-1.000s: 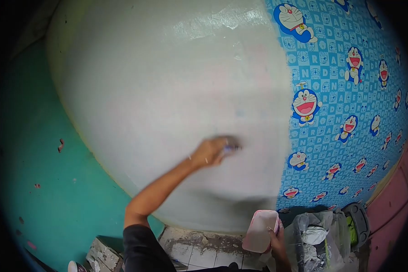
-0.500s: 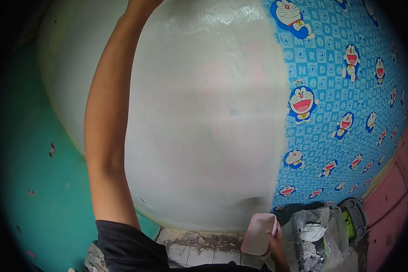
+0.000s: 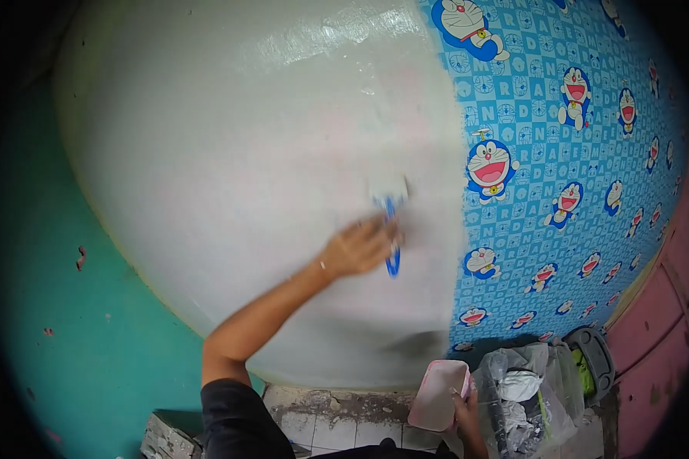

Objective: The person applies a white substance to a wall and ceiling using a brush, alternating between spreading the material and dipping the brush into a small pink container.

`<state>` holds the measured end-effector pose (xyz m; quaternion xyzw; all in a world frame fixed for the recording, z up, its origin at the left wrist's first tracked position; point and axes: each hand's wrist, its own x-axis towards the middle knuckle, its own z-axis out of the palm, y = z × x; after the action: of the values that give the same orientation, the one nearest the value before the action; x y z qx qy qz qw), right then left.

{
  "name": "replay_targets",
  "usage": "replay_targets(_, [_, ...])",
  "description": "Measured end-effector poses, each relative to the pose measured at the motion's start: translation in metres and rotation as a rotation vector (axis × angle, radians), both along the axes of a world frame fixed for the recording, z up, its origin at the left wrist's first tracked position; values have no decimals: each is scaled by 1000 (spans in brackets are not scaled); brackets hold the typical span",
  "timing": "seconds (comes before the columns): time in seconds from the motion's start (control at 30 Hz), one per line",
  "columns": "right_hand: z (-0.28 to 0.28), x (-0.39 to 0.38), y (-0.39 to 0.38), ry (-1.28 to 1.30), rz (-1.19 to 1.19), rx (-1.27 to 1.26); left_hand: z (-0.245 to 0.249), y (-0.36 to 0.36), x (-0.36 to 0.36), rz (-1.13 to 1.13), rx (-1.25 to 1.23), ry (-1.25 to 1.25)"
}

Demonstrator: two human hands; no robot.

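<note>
A brush point(image 3: 390, 200) with a blue handle and pale bristles is gripped in my left hand point(image 3: 362, 246), bristles up against the white wall point(image 3: 283, 176). Wet, shiny streaks show near the top of that wall. My right hand point(image 3: 467, 411) holds the rim of a pink rectangular tub point(image 3: 439, 394) low in the view; pale matter coats its inside. Blue wallpaper point(image 3: 543, 168) with printed cartoon cats covers the wall to the right of the white area.
A clear plastic bag point(image 3: 524, 390) with crumpled items stands beside my right hand, with a grey plastic object point(image 3: 593, 363) behind it. A green wall point(image 3: 76, 306) is at left, a pink surface point(image 3: 651, 352) at right. White floor tiles point(image 3: 333, 432) lie below.
My left hand has come down from the top edge to the middle of the white wall, and the brush is now visible. The view has shifted slightly; my right hand still holds the tub.
</note>
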<state>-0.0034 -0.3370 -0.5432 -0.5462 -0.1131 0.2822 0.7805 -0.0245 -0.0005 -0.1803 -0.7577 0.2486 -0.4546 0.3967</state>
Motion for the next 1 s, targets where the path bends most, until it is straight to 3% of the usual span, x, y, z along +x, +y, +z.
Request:
replay_targets(0.1, [26, 1, -7, 71, 4, 12, -64, -19, -11, 23, -51, 118])
replay_targets(0.17, [16, 5, -8, 28, -2, 25, -87, -26, -13, 21, -229, 283])
replay_targets(0.27, [33, 5, -13, 50, 4, 36, -83, -35, -9, 87, -508, 468])
replay_targets(0.33, [38, 5, -16, 68, 11, 40, -58, -31, -1, 183, -712, 511])
replay_targets(0.4, [31, 6, -16, 60, 3, 44, -16, -13, 13, -29, -687, 365])
replay_targets(0.53, [26, 6, -19, 41, -10, -5, 106, -29, 13, -83, -913, 225])
replay_targets(0.63, [26, 8, -22, 41, -2, 13, 168, -44, 15, -179, -739, -39])
replay_targets(0.73, [10, 13, -24, 35, 4, -6, 180, -43, 30, -227, -451, -294])
replay_targets(0.77, [4, 14, -25, 21, -2, -23, 178, -40, 36, -240, -335, -370])
replay_targets(0.87, [-2, 21, -33, -2, -4, -39, 127, -32, 48, -152, -327, -369])
replay_targets(1.0, [37, 24, -48, 66, 12, -7, -9, -21, 65, -71, -189, -150])
